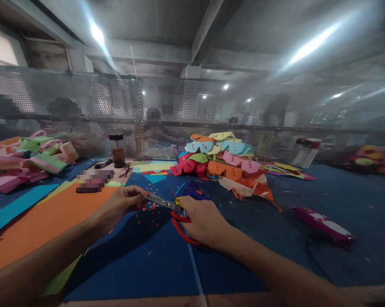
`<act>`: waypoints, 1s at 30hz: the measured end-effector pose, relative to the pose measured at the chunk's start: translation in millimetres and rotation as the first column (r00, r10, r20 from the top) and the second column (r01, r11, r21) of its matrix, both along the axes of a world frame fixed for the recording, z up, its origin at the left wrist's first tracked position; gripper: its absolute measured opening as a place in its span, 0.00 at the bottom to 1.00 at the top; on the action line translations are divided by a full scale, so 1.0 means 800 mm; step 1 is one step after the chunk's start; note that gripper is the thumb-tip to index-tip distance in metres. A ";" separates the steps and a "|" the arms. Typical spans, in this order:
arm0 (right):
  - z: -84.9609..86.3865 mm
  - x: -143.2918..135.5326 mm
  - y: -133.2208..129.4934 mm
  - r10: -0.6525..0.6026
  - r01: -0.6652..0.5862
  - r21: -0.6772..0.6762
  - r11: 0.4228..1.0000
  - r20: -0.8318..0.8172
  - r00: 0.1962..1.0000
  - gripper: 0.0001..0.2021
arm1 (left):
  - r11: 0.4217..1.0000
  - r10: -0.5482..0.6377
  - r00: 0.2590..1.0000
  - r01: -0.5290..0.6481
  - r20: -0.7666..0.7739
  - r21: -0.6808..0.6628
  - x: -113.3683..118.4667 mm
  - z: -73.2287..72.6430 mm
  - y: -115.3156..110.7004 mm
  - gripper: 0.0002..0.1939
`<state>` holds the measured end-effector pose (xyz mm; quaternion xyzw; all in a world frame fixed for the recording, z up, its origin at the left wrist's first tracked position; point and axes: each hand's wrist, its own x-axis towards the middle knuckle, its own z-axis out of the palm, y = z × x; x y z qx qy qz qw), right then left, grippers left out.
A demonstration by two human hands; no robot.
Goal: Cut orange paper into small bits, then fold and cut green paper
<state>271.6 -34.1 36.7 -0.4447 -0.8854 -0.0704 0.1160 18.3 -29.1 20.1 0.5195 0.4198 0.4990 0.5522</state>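
My right hand is wrapped round the handles of a pair of scissors, red with a yellow part. Their metal blades point left, toward the fingertips of my left hand. Those fingers are pinched together right at the blade tips; a speck of orange shows there, but what they hold is too small to make out. Below the blades, small orange paper scraps lie scattered on the dark blue table surface. Under my left forearm spreads a large orange sheet.
Beyond the scissors rises a pile of folded coloured paper pieces. More folded paper strips heap up at the left. A dark-lidded jar, a clear bottle and a purple device stand or lie around. A perforated screen closes the back.
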 end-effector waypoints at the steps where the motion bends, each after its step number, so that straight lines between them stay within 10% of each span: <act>1: 0.001 0.000 0.000 -0.002 0.002 -0.002 1.000 -0.004 1.000 0.11 | 1.000 0.001 1.000 -0.001 -0.002 -0.002 0.000 0.000 0.000 0.10; 30: -0.001 0.001 0.003 -0.037 0.040 -0.024 0.999 0.103 0.994 0.09 | 1.000 0.015 0.999 -0.015 -0.043 -0.012 0.003 0.002 -0.002 0.11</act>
